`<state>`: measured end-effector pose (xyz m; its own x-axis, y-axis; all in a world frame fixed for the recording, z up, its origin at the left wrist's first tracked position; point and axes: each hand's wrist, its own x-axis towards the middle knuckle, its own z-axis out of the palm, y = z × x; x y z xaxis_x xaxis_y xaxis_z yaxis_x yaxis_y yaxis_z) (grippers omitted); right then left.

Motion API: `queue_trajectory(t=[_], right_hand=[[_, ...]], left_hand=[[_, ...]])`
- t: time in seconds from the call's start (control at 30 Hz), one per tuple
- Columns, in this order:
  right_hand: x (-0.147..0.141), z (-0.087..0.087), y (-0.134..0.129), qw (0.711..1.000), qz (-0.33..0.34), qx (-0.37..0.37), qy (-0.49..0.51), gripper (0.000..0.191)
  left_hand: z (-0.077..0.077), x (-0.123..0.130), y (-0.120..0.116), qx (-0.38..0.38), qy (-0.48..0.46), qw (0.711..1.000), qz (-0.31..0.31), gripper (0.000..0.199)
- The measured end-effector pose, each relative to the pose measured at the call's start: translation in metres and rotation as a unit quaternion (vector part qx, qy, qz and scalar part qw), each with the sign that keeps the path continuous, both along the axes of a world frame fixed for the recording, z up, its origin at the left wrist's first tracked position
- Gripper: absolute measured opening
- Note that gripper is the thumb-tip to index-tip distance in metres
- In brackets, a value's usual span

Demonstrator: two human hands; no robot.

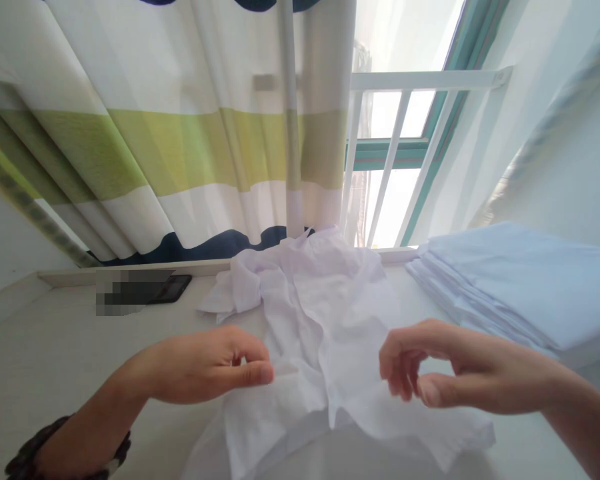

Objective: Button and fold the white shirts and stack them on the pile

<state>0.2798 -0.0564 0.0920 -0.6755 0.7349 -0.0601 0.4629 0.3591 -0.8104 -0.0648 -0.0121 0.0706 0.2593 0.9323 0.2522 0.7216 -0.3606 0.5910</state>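
Observation:
A thin white shirt (350, 320) lies spread and wrinkled on the pale surface in front of me, its upper end by the curtain. My left hand (215, 365) is over its left side, thumb and fingers pinched together on the cloth; the fingertips hide the exact spot of the grip. Over the right side of the shirt hovers my right hand (455, 370), slightly blurred. Its fingers are curved, with a gap between them and the thumb, and nothing shows in it. A dark scrunchie-like band (63, 453) circles my left wrist.
To the right sits a stack of folded white cloth (525, 287). A black phone (175, 289), partly pixelated, lies at the back left of the pale surface (40, 373). Behind stand a striped curtain (195, 147), a white railing (430, 80) and a window with green frames.

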Motion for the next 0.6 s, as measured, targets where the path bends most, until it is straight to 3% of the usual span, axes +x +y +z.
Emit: queue_trajectory(t=[0.07,0.17,0.2,0.27,0.33,0.4,0.6], right_hand=[[-0.004,-0.008,0.006,0.999,-0.033,0.031,0.011,0.039],[-0.013,-0.040,0.023,0.971,-0.156,0.170,-0.060,0.042],[-0.016,-0.054,0.029,0.956,-0.173,0.214,-0.101,0.048],[-0.019,-0.083,0.038,0.943,-0.146,0.241,-0.175,0.055],[-0.020,-0.103,0.040,0.932,-0.132,0.255,-0.222,0.054],[-0.019,-0.113,0.038,0.923,-0.130,0.261,-0.251,0.053],[-0.015,-0.114,0.029,0.902,-0.152,0.258,-0.311,0.056]], left_hand=[[-0.021,0.010,0.006,0.030,0.055,0.998,-0.020,0.061],[-0.056,0.030,0.016,0.066,0.140,0.986,-0.058,0.058],[-0.065,0.034,0.019,0.073,0.169,0.980,-0.071,0.057],[-0.079,0.039,0.023,0.069,0.228,0.967,-0.092,0.055],[-0.085,0.038,0.024,0.053,0.274,0.954,-0.105,0.056],[-0.087,0.035,0.024,0.038,0.300,0.946,-0.114,0.058],[-0.080,0.031,0.026,0.011,0.340,0.938,-0.070,0.056]])
